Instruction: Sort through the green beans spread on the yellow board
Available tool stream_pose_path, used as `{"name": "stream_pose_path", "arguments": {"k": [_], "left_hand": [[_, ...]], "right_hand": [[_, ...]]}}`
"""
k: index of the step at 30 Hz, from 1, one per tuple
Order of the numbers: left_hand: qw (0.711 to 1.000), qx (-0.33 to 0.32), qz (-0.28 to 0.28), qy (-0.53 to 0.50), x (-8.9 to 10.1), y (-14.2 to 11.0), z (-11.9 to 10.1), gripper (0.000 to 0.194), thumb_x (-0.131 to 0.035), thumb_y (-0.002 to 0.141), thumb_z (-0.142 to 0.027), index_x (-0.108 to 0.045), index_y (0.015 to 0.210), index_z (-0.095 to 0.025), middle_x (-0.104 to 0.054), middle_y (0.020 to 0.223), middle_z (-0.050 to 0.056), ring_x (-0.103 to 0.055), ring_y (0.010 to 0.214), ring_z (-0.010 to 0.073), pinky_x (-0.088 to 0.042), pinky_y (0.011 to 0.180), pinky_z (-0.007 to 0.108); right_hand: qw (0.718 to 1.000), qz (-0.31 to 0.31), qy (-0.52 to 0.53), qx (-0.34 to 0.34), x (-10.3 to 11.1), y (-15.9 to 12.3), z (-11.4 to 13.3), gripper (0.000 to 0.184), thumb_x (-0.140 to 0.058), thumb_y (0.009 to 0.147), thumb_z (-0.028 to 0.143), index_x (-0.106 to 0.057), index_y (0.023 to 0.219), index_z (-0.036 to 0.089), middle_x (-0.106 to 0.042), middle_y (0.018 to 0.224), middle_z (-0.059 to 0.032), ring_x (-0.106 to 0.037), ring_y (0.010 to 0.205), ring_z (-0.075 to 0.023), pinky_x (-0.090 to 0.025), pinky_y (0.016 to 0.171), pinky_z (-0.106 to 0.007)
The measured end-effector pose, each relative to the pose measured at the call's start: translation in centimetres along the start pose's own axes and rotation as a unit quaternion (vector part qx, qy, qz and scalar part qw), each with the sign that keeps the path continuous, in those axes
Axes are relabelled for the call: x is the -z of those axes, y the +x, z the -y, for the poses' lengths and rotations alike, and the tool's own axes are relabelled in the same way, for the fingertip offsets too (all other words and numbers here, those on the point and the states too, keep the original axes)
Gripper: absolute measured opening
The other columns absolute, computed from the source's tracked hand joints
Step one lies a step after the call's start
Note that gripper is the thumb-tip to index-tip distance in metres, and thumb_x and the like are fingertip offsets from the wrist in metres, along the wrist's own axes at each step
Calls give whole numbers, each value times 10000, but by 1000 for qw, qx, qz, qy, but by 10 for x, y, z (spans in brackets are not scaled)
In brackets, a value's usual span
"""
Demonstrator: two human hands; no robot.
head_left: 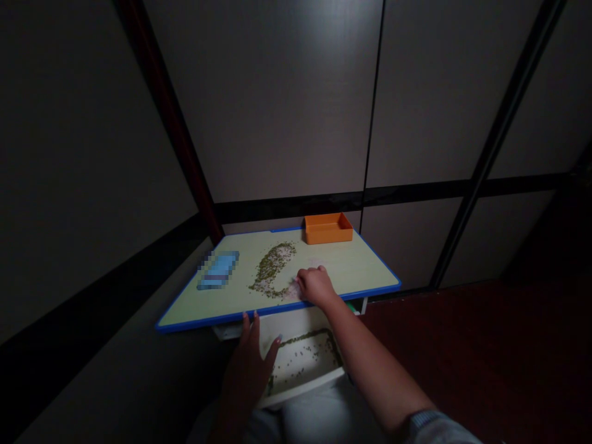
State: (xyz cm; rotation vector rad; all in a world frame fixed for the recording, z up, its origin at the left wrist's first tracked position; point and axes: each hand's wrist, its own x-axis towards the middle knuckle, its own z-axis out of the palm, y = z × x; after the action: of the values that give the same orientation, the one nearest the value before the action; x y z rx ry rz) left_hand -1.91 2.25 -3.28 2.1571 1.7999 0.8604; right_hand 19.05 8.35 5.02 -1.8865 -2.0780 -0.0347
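My right hand [317, 285] is closed, knuckles up, low over the pale tabletop near its front edge. Its fingertips point down at a pale pinkish patch of small grains [291, 291], and what they hold, if anything, is hidden. Beside it on the left lies a spread of small green beans [272, 262], mixed with more pinkish grains. My left hand [250, 361] has its fingers apart, the tips by the table's blue edge. Its thumb reaches over the left side of a white tub [308, 387], which sits below the tabletop with scattered green beans inside.
An orange open box [328, 233] stands at the table's back right. A blurred-out blue item [219, 270] lies on the left side of the tabletop [361, 265]. Dark-framed panels [287, 123] rise behind the table, and a dark wall closes in on the left.
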Motion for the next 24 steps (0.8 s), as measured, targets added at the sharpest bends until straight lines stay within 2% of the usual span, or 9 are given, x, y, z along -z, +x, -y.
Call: {"name": "stream_pose_path", "arguments": {"k": [5,9,11,17,24], "left_hand": [[997,-46,-48,39,-12,3,13,721,-399,867,-550,-325,1435,-111,-298,1538,201,-413,1355,320,-395,1075,477],[979,-118,-126,109,-16,4,21,723,-455,840,-562,-409,1379,-82,-411,1466,223,-256,1421,388,-349,1088,556],[969,-152,-145,133,-16,4,21,732,-462,838,-555,-405,1376,-63,-423,1451,237,-199,1439,391,-347,1089,558],[961,-176,-140,161,-16,4,20,753,-439,849,-545,-328,1415,-61,-413,1461,237,-309,1411,338,-413,1055,479],[954,-191,-126,193,-13,3,17,746,-452,843,-531,-371,1385,-24,-442,1435,253,-344,1390,352,-435,1030,461]], "right_hand": [[1000,-11,-10,2,-2,1,5,274,-418,962,306,-654,1004,172,-700,966,-119,-616,935,-199,-295,834,-321],[1000,-19,-9,4,-3,3,9,273,-417,959,303,-652,998,172,-699,952,-115,-614,930,-202,-296,833,-322],[1000,-20,-8,10,-4,4,11,265,-424,955,302,-654,992,176,-699,947,-111,-613,926,-203,-295,831,-325],[999,-27,-6,24,-9,6,13,262,-431,950,305,-655,981,172,-697,935,-107,-611,910,-201,-287,813,-324],[999,-25,-4,47,-10,7,11,245,-433,951,296,-648,971,180,-698,923,-94,-608,891,-190,-271,789,-320]]}}
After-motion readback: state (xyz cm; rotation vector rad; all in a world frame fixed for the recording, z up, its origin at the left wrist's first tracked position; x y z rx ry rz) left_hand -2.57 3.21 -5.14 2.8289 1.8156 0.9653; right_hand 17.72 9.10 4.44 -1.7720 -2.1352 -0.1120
